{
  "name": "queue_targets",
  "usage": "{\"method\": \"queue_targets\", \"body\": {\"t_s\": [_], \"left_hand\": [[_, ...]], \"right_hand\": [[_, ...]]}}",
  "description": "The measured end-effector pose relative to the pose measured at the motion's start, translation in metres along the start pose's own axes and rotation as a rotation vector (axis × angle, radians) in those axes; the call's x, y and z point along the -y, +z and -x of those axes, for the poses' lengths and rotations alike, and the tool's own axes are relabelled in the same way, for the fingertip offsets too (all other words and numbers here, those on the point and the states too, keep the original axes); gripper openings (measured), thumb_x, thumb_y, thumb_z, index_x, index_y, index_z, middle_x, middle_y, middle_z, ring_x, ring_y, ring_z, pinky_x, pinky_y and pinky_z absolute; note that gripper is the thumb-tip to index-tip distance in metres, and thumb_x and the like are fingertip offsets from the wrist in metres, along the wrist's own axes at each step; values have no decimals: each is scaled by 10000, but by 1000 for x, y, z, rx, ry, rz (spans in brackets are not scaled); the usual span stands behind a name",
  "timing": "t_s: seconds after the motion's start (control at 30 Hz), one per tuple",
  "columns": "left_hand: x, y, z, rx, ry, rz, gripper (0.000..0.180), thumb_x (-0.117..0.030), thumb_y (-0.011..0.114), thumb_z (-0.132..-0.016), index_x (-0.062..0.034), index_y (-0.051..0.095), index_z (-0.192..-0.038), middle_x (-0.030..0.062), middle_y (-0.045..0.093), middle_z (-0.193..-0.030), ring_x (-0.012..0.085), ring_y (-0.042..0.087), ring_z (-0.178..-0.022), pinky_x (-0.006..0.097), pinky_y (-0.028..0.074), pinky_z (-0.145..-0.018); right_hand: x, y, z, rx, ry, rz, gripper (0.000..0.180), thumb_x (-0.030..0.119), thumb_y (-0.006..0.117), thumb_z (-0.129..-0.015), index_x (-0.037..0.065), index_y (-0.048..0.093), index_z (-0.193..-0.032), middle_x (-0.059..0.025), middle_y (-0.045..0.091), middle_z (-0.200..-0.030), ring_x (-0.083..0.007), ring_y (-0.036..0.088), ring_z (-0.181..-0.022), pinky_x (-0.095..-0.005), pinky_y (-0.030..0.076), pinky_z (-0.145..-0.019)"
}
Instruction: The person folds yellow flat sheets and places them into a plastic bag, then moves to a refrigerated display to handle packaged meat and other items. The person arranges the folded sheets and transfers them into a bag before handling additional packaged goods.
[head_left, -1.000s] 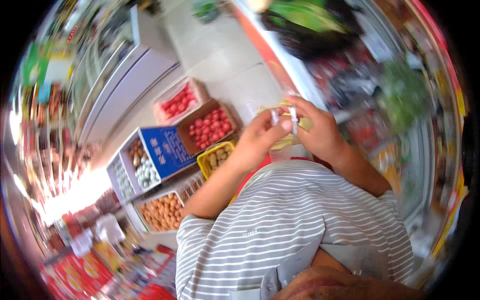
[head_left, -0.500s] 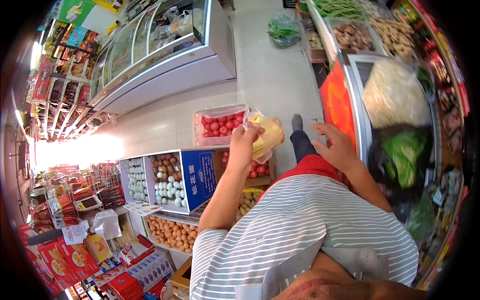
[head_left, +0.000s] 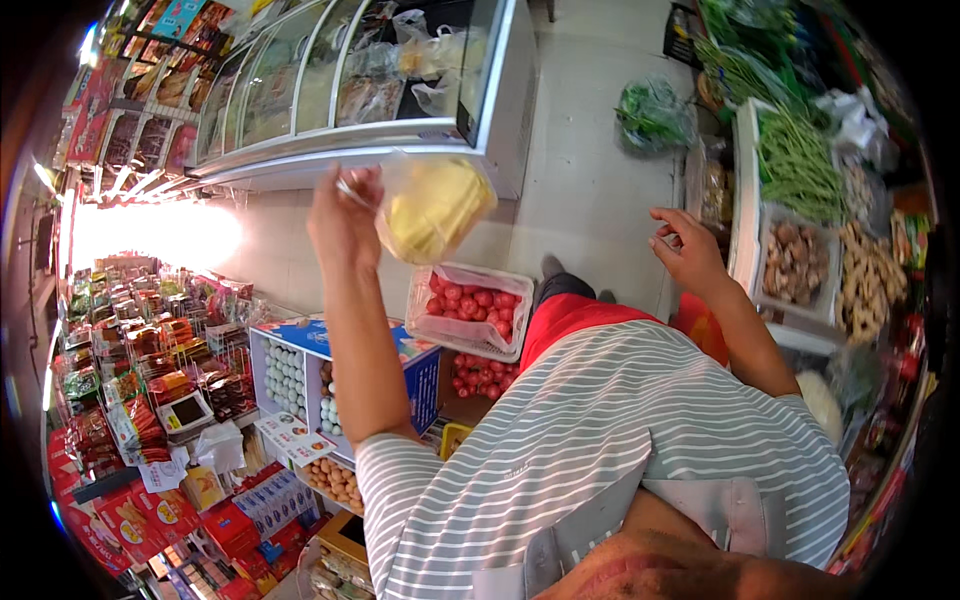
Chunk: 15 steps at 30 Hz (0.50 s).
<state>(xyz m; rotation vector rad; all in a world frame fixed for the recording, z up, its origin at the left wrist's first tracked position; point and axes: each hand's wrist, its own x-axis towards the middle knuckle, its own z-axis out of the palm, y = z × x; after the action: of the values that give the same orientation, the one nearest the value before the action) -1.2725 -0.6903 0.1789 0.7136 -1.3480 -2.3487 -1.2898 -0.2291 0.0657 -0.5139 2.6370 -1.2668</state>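
Observation:
My left hand (head_left: 348,215) is closed on the gathered neck of a clear plastic bag (head_left: 440,208) with something yellow inside; what the yellow contents are I cannot tell. The bag hangs to the right of the hand, between the glass-topped display freezer (head_left: 330,140) and a white basket (head_left: 415,318) of red tomatoes (head_left: 478,302). Out to the right, my right hand (head_left: 692,255) is held in the air with loosely bent fingers, apart and with nothing in them. It is nearest to the vegetable trays on that side.
Boxed eggs (head_left: 285,378) and more tomatoes (head_left: 478,375) stand at the lower left. Bagged greens (head_left: 655,115) lie on the floor ahead. Green beans (head_left: 797,165), mushrooms (head_left: 797,262) and ginger (head_left: 872,280) line the right side. Packaged goods (head_left: 150,360) fill the left racks.
My left hand has carried the bag leftward and up, from over the tomatoes towards the freezer. The view has shifted forward along the aisle. My right hand stays empty, its fingers more bent.

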Motion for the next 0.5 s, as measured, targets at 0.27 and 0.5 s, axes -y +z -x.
{"method": "queue_targets", "body": {"t_s": [0.27,0.5], "left_hand": [[-68,63,-254,-58,130,6,316,-320,554,-985,-9,593,-940,94,667,-895,240,640,-933,342,489,-851],[66,-7,-420,-441,44,74,191,-225,548,-977,-39,527,-1015,89,593,-856,196,597,-753,305,498,-683]], "right_hand": [[-82,19,-201,-184,231,-198,402,141,700,-889,57,610,-1272,-107,649,-1209,-189,665,-936,-322,531,-743],[-209,60,-250,-99,332,86,395,126,717,-867,23,616,-1234,-125,677,-1115,-193,657,-913,-335,535,-796]]}}
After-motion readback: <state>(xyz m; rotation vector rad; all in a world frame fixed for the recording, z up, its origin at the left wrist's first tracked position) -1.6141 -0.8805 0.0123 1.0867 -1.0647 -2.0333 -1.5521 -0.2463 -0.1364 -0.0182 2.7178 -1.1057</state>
